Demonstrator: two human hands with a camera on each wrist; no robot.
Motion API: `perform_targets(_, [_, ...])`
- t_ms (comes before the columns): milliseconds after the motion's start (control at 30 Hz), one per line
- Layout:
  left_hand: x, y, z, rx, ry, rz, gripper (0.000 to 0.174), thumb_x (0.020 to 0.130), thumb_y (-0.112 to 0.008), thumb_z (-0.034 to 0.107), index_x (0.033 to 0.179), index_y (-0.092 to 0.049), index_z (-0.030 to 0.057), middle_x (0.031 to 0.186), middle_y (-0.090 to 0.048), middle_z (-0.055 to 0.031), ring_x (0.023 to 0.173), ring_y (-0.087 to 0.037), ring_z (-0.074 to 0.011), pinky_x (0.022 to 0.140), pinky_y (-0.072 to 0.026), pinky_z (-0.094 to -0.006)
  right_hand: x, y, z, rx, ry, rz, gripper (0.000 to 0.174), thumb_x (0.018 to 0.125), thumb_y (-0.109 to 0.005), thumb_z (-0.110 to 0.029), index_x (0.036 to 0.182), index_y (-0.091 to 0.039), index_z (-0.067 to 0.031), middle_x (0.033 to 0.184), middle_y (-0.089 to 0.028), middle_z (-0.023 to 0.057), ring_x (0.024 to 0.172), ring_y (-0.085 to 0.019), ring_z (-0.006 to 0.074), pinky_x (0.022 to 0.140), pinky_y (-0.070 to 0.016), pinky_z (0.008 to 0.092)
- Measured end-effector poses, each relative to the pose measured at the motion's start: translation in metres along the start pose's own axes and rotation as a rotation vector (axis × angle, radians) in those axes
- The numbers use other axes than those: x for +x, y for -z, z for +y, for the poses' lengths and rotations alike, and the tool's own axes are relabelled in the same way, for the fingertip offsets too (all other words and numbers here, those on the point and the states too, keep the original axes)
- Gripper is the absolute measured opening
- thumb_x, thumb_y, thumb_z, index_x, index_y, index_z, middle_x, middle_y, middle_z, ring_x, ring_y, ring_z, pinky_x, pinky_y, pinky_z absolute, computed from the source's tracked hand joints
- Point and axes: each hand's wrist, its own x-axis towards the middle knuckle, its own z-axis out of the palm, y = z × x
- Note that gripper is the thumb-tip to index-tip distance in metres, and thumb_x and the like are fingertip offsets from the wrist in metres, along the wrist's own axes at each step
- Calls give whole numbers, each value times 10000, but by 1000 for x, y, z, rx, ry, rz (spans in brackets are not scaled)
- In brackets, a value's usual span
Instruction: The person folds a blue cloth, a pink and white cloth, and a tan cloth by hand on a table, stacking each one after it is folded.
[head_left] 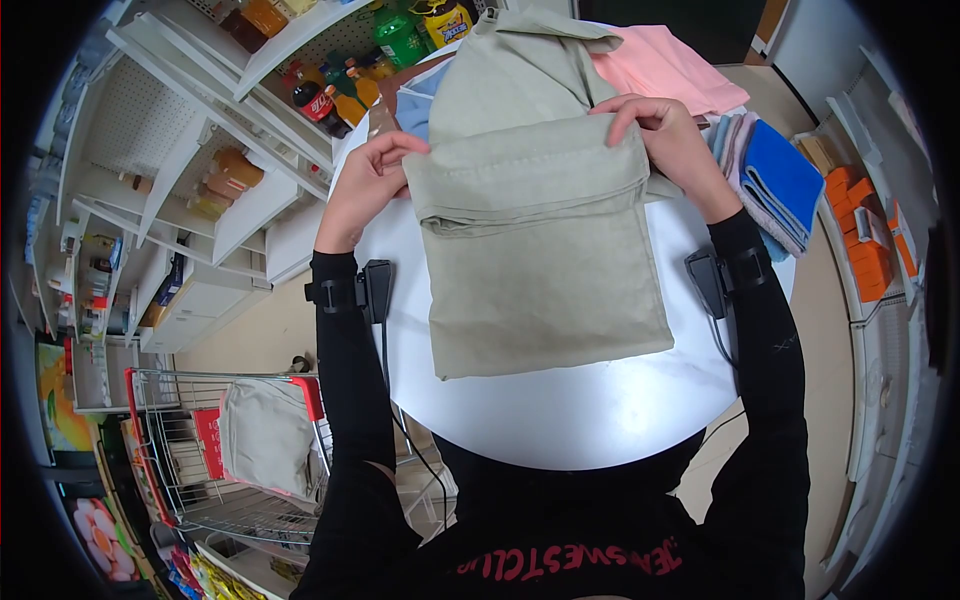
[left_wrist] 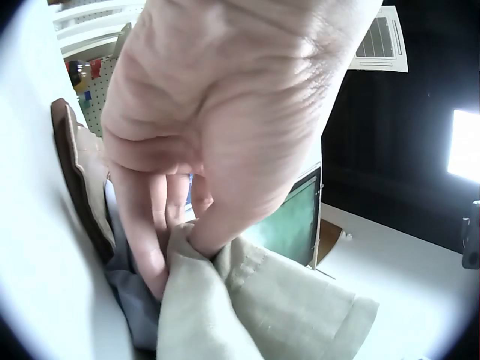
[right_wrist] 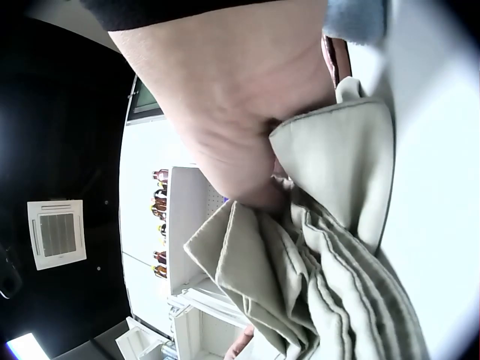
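I see the left hand pinching the beige cloth at the left end of its folded edge, right hand pinching near the right end. Cloth is on the white table, pink cloth beyond, blue towel to the right.

On my head view I see a pale grey-green cloth at mid-frame, its lower part a flat, roughly square panel (layered edges cross its upper half). The rest stretches, creased, to the frame's top.
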Motion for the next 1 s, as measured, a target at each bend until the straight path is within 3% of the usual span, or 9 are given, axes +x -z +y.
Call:
perform_targets(67, [1, -1, 2, 3, -26, -34, 249, 984, -633, -40, 1203, -714, 47, 1113, -760, 11, 942, -695, -40, 805, -552, -214, -3, -8, -10, 15, -48, 67, 229, 939, -664, 51, 1127, -777, -14, 1205, -757, 75, 1065, -699, 144, 984, -541, 286])
perform_targets(100, [1, -1, 2, 1, -54, -62, 286, 987, -632, -38, 1251, -704, 45, 1142, -758, 5, 968, -699, -46, 833, -555, -217, -3, -6, -9, 15, -51, 69, 229, 939, -664, 51, 1127, -777, -14, 1205, -757, 75, 1065, -699, 144, 984, -541, 286])
perform_targets(200, [1, 0, -1, 40, -120, -105, 346, 987, -636, -34, 1320, -688, 43, 1184, -753, -3, 1010, -696, -54, 875, -547, -218, 0, 1, -7, -99, -84, -63, 379, 936, -706, 10, 1314, -717, -27, 1200, -750, 51, 1085, -691, 126, 1001, -530, 277])
perform_targets(300, [1, 0, -1, 120, -203, -138, 387, 980, -648, -31, 1359, -675, 42, 1211, -746, -5, 1044, -680, -56, 906, -529, -215, -1, -2, -7, -7, -132, -41, 378, 935, -719, 1, 1312, -712, -19, 1204, -746, 53, 1094, -687, 126, 1003, -529, 282])
perform_targets(500, [-5, 5, 4, 182, -112, -232, 384, 947, -705, -17, 1328, -683, 29, 1156, -730, 20, 1055, -641, -47, 923, -502, -222, -6, -1, -6, -60, -279, -107, 380, 935, -730, -13, 1314, -697, 5, 1218, -741, 62, 1103, -686, 134, 1005, -529, 292])
perform_targets(767, [-7, 10, -3, 210, -199, -192, 302, 917, -740, -21, 1217, -729, 10, 1070, -742, 21, 990, -656, -58, 913, -517, -244, -12, 3, -15, -246, 43, -265, 356, 926, -732, -7, 1278, -702, 33, 1227, -743, 90, 1108, -689, 155, 989, -534, 304])
perform_targets(967, [-2, 22, -6, 196, -259, -7, 298, 901, -759, -20, 1197, -758, 10, 1121, -767, -10, 1001, -674, -74, 917, -531, -262, -5, 3, -19, -175, 164, -88, 253, 914, -754, -25, 1163, -769, 13, 1227, -745, 83, 1102, -687, 151, 975, -534, 302])
perform_targets(1000, [-1, 20, -5, 163, -343, 1, 316, 902, -759, -19, 1216, -756, 14, 1136, -770, -18, 1010, -678, -79, 924, -530, -261, -5, 2, -19, -159, 203, -54, 232, 914, -757, -32, 1141, -781, 8, 1225, -745, 79, 1096, -686, 149, 972, -533, 302])
